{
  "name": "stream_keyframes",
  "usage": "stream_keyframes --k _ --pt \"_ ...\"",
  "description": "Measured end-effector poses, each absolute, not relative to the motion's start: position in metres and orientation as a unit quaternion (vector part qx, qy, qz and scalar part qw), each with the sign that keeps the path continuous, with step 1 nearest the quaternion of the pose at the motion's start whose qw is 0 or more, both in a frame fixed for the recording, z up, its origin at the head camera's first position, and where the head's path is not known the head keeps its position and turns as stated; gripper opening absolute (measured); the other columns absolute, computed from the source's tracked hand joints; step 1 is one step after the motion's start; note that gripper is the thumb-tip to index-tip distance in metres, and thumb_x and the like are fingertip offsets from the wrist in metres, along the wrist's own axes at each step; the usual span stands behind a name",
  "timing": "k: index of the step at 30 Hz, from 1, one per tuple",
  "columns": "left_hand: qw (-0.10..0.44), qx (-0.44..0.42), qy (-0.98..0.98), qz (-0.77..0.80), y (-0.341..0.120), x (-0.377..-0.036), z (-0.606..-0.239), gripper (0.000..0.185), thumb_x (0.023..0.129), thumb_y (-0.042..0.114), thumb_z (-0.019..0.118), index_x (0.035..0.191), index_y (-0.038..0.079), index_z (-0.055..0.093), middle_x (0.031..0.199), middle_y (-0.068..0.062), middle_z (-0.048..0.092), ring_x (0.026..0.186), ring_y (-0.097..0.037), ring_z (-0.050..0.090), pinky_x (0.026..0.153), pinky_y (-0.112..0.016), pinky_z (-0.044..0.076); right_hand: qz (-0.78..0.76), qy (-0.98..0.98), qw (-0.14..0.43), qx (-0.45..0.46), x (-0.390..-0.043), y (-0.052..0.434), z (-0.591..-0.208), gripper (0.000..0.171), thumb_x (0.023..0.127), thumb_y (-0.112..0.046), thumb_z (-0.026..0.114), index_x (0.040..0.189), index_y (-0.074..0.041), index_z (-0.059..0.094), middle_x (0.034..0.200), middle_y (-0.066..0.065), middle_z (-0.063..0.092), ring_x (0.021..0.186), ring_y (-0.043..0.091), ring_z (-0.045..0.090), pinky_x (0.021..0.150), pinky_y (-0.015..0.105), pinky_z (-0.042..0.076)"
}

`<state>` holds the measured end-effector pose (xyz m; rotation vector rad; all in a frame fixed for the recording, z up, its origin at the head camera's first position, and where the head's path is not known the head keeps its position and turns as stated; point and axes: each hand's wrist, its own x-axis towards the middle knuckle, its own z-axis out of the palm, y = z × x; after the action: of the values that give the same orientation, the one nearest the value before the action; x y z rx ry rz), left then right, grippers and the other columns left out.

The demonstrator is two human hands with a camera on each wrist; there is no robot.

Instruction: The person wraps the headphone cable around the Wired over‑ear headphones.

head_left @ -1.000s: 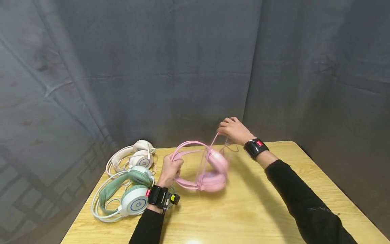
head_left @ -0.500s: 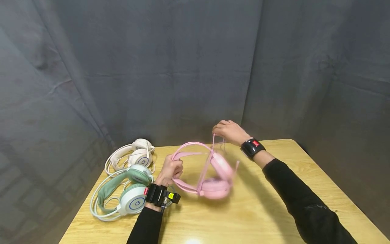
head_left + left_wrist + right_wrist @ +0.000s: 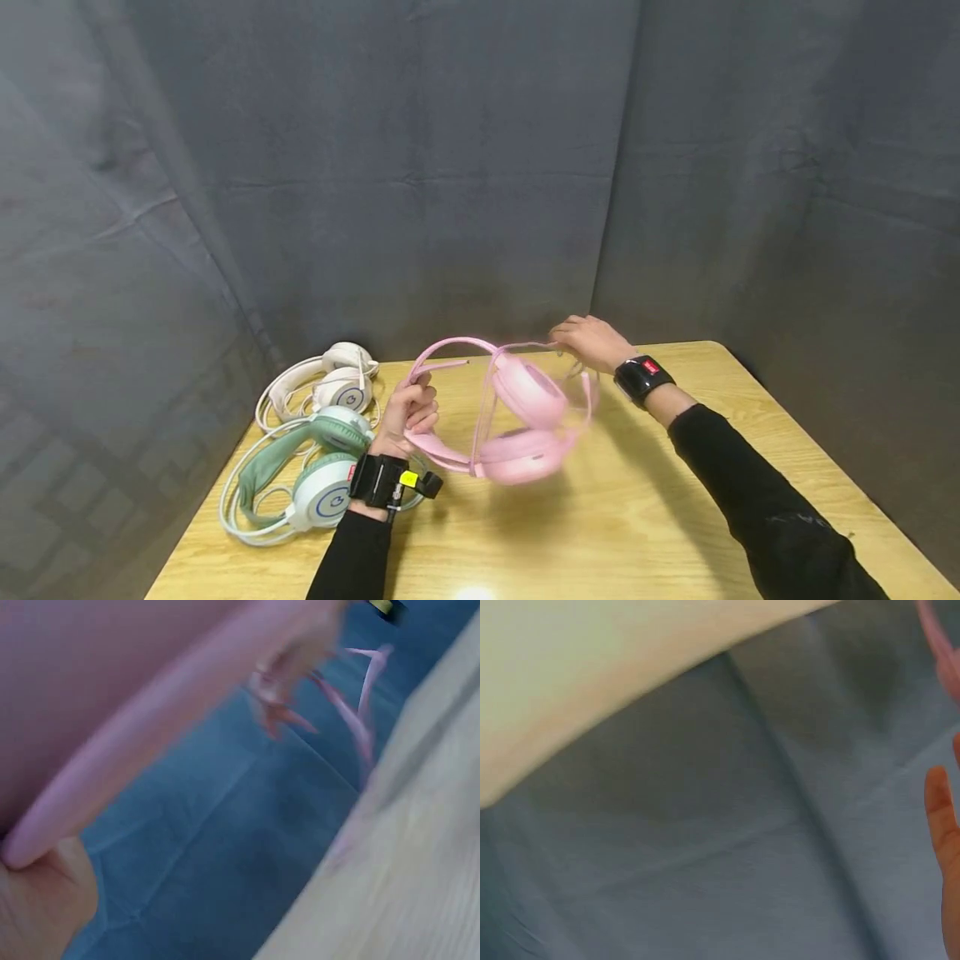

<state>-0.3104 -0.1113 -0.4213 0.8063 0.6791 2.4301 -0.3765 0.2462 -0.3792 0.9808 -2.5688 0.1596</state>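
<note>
left hand [image 3: 412,414] is gripping pink headset [image 3: 517,417] band, keeping it lifted | right hand [image 3: 592,342] is pinching its cable [image 3: 525,345], pulling it off the earcups

A light wooden worktop [image 3: 637,508] with a pale yellow grain stands against grey cloth walls. At its far left corner lies a cream-white plastic headset [image 3: 330,385] with its cable. Just in front of it, touching or nearly so, lies a white headset with sage-green padding [image 3: 300,479], its white cable looped around it.
</note>
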Motion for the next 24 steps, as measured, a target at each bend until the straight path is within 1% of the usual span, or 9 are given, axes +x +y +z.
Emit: stream_keyframes --k 6,9,13,17,18,19,21,22,24 --pt "0.271 0.277 0.187 0.903 -0.115 -0.312 -0.419 0.032 0.088 -0.005 0.019 0.075 0.013 0.042 0.058 0.006 0.010 0.042 -0.004 0.006 0.038 -0.014 0.008 0.097 -0.937 0.154 0.298 -0.374 0.261 -0.404 0.008 0.093 -0.020 0.063 0.092 -0.018 0.071 0.101 0.003 0.072 0.097 0.024 0.067 0.082 0.043 0.054" --pt "0.272 0.261 0.187 0.907 -0.115 -0.313 -0.419 0.033 0.087 -0.006 0.014 0.071 0.015 0.035 0.057 0.006 0.009 0.041 -0.005 0.006 0.039 -0.015 0.008 0.166 -0.945 0.093 0.265 -0.371 0.259 -0.413 0.019 0.098 -0.026 0.057 0.085 -0.017 0.068 0.085 0.001 0.070 0.077 0.021 0.066 0.067 0.036 0.056" --pt "0.269 0.233 0.164 0.920 -0.114 -0.314 -0.419 0.031 0.087 -0.004 0.010 0.066 0.018 0.020 0.055 0.006 0.009 0.041 -0.004 0.006 0.040 -0.015 0.009 0.192 -0.948 0.062 0.244 -0.364 0.253 -0.424 0.030 0.100 -0.038 0.051 0.095 -0.018 0.072 0.073 -0.001 0.066 0.058 0.010 0.055 0.053 0.026 0.049" --pt "0.249 0.194 0.124 0.941 -0.115 -0.315 -0.420 0.029 0.086 -0.001 0.015 0.066 0.020 0.013 0.055 0.009 0.008 0.043 -0.003 0.005 0.041 -0.014 0.009 0.167 -0.952 0.100 0.237 -0.356 0.249 -0.432 0.038 0.103 -0.043 0.041 0.112 -0.016 0.067 0.069 -0.001 0.062 0.054 0.006 0.049 0.057 0.028 0.049" --pt "0.244 0.184 0.120 0.944 -0.115 -0.316 -0.420 0.029 0.086 0.000 0.016 0.066 0.020 0.013 0.056 0.009 0.008 0.043 -0.003 0.005 0.042 -0.014 0.009 0.174 -0.953 0.103 0.228 -0.353 0.248 -0.433 0.041 0.104 -0.044 0.038 0.117 -0.015 0.064 0.072 0.001 0.065 0.053 0.008 0.050 0.058 0.031 0.051" --pt "0.240 0.174 0.118 0.948 -0.116 -0.317 -0.421 0.028 0.086 0.001 0.015 0.066 0.020 0.013 0.056 0.010 0.007 0.044 -0.002 0.005 0.042 -0.013 0.009 0.183 -0.953 0.102 0.218 -0.351 0.248 -0.435 0.044 0.105 -0.045 0.033 0.121 -0.015 0.061 0.081 0.005 0.069 0.058 0.011 0.057 0.064 0.035 0.055" --pt "0.231 0.150 0.122 0.954 -0.116 -0.318 -0.421 0.029 0.087 0.002 0.015 0.065 0.020 0.013 0.057 0.010 0.007 0.045 -0.002 0.003 0.043 -0.013 0.010 0.205 -0.952 0.100 0.202 -0.348 0.247 -0.437 0.051 0.105 -0.048 0.025 0.126 -0.013 0.055 0.102 0.014 0.072 0.076 0.024 0.069 0.077 0.044 0.057" --pt "0.227 0.136 0.127 0.956 -0.116 -0.319 -0.421 0.029 0.088 0.002 0.015 0.064 0.020 0.014 0.057 0.010 0.006 0.046 -0.002 0.002 0.043 -0.013 0.010 0.217 -0.952 0.095 0.195 -0.347 0.247 -0.438 0.056 0.104 -0.051 0.021 0.131 -0.013 0.052 0.102 0.014 0.072 0.075 0.025 0.068 0.076 0.044 0.057" --pt "0.218 0.108 0.137 0.960 -0.114 -0.319 -0.420 0.031 0.088 0.002 0.015 0.061 0.019 0.015 0.057 0.011 0.006 0.047 -0.002 0.002 0.042 -0.013 0.011 0.238 -0.951 0.090 0.177 -0.346 0.246 -0.441 0.059 0.104 -0.053 0.017 0.128 -0.014 0.054 0.100 0.015 0.071 0.075 0.029 0.068 0.074 0.046 0.057"
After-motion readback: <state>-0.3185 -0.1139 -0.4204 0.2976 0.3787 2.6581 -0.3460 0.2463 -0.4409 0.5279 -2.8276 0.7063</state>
